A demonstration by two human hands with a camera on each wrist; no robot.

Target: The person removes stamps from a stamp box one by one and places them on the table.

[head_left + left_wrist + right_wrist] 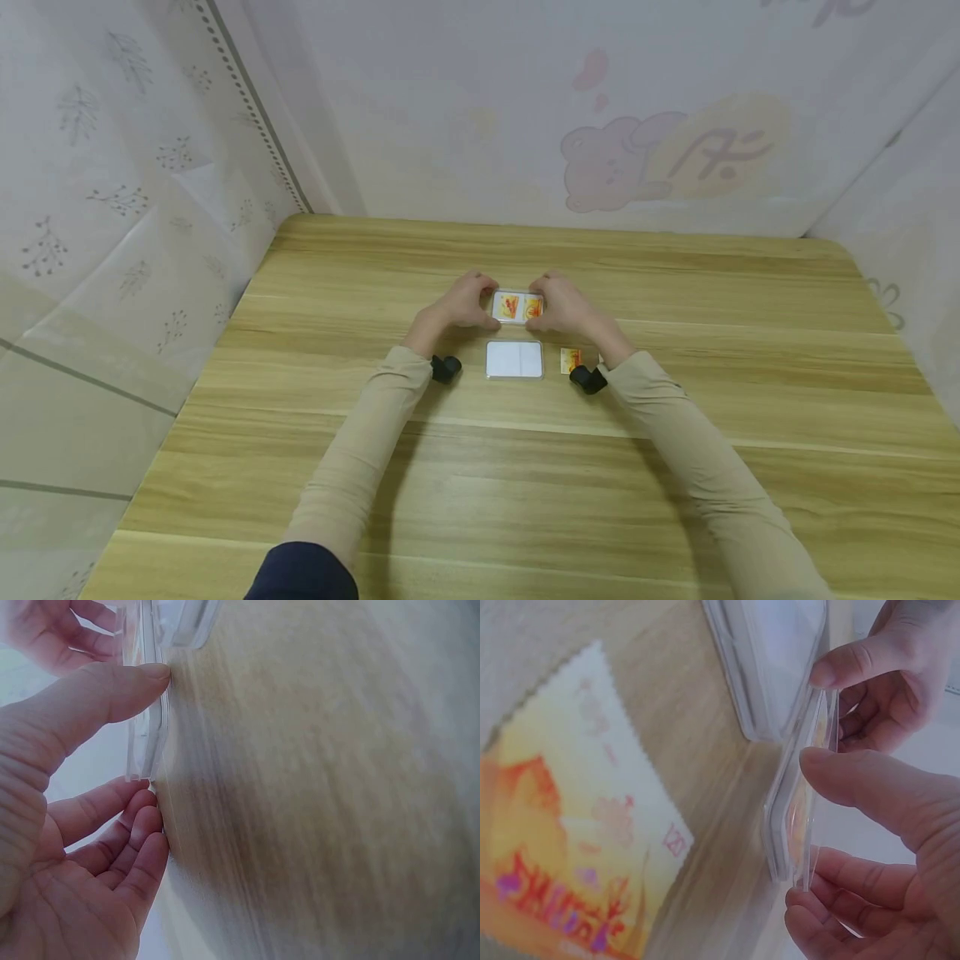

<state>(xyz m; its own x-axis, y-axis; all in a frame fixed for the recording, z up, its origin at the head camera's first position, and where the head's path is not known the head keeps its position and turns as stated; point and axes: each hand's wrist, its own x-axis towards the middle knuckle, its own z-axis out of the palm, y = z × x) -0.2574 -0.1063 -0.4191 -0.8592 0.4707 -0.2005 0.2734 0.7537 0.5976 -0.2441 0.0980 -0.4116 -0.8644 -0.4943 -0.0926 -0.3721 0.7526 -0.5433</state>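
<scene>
A small clear stamp case (517, 307) with two orange-and-yellow postage stamps on a white backing lies between the hands. My left hand (467, 302) holds its left end, thumb at the near edge and fingers round the far corner. At the other end, my right hand (564, 307) grips the case in the same way. In the right wrist view, the edge of the held case (778, 832) shows clear plastic over a white layer. Closer to the body rests a second clear case part (513, 360) with a blank white insert in two sections.
A loose postage stamp (570, 360) with perforated edges lies on the wooden table (480, 492), partly behind the right wrist's black camera (588, 380). Another black camera (447, 369) sits on the left wrist. Patterned cloth (450, 108) hangs behind the table.
</scene>
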